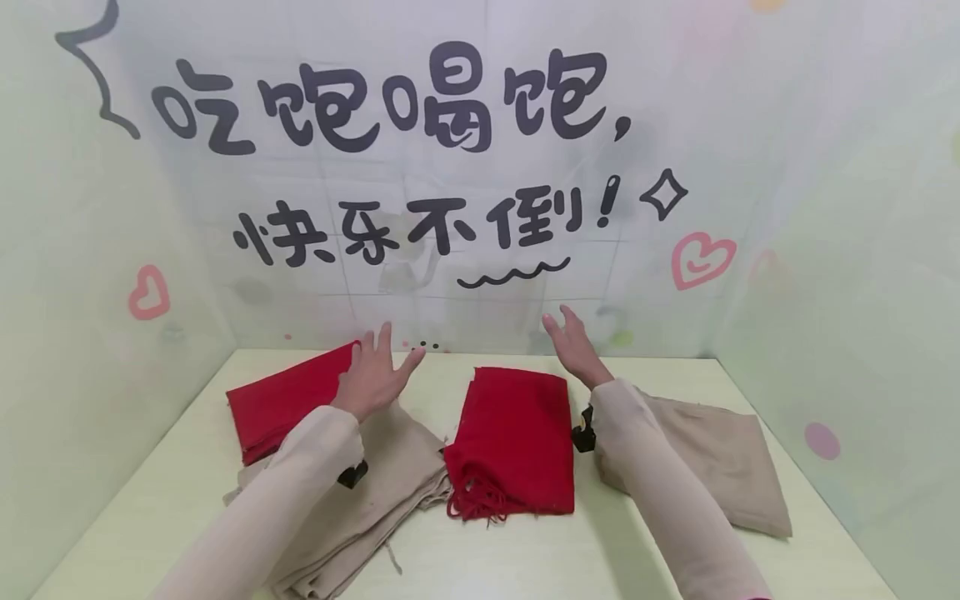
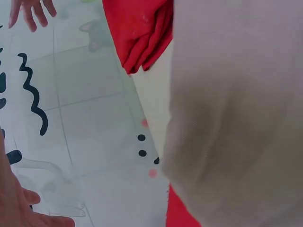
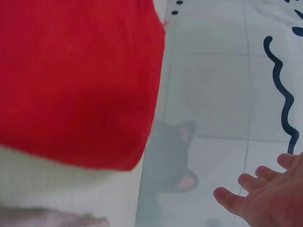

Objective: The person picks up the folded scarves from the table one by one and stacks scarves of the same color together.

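Note:
My left hand [image 1: 372, 375] is raised above the left-hand cloths, fingers spread and holding nothing. Beneath it lie a folded red cloth [image 1: 288, 400] and a stack of folded beige cloth [image 1: 382, 483], partly covered from view by the sleeve. My right hand [image 1: 577, 346] hovers near the back of the table, fingers extended, also holding nothing. Between the arms sits a second folded red cloth [image 1: 521, 437] with a bunched, fringed front corner. Another folded beige cloth [image 1: 720, 458] lies to the right, partly behind the right forearm. In the right wrist view the red cloth [image 3: 80, 85] fills the upper left.
The pale table [image 1: 480, 558] is enclosed by a printed back wall [image 1: 360, 183] with dark lettering, plus side walls [image 1: 847, 275] bearing coloured spots. A dark wrist device [image 1: 583, 429] shows at the right cuff, and another [image 1: 352, 473] at the left.

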Demonstrator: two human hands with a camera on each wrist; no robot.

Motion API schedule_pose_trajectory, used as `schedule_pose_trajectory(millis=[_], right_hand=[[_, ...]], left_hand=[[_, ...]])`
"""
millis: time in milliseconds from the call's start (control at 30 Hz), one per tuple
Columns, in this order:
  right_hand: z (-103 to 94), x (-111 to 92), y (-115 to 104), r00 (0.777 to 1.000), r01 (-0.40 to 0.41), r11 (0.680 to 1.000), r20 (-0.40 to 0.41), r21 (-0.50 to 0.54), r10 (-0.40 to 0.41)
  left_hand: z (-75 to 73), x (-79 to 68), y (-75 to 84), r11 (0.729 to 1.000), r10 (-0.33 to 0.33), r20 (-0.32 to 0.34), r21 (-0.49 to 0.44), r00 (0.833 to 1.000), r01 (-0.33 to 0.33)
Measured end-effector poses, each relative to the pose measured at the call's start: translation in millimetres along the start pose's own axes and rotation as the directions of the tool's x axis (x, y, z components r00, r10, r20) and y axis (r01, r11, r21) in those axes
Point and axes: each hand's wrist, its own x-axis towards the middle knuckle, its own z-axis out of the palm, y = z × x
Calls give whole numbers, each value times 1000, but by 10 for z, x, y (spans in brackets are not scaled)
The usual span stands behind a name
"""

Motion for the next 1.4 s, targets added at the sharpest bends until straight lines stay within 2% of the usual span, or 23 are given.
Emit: schedule_pose_trajectory(millis=[200,333,433,600,833,967,1233,1333,1400], right_hand=[[149,8,-53,998,-56,993,42,100,52],[279,4,-107,995,-59,982,88,179,43],[390,-18,-150,991,-63,967,129,248,32],[572,-60,-164,983,-116,931,172,345,58],[787,-99,-196,972,-134,910,233,392,43],[899,-134,-226,964,-146,871,265,470,19],[1171,-227,-238,941,-218,768,339,602,1],[1275,-258,-242,931,-239,746,366,622,-7],[1337,-275,-257,926,-240,746,378,621,-17]], left_hand=[[34,-189,-97,1000,-19,-8,-17,1000,19],[-16,-291,-106,999,-43,-34,-3,998,43],[-53,-370,-115,998,-59,-48,-17,997,58],[-21,-544,-152,991,-96,-14,-91,995,95],[8,-823,-200,985,-127,-38,-120,991,121],[0,-982,-228,981,-146,-29,-133,989,141],[0,-1274,-371,971,-178,-33,-169,984,170],[-2,-1359,-459,964,-195,-35,-192,980,185],[-11,-1401,-512,958,-206,-44,-213,977,193]])
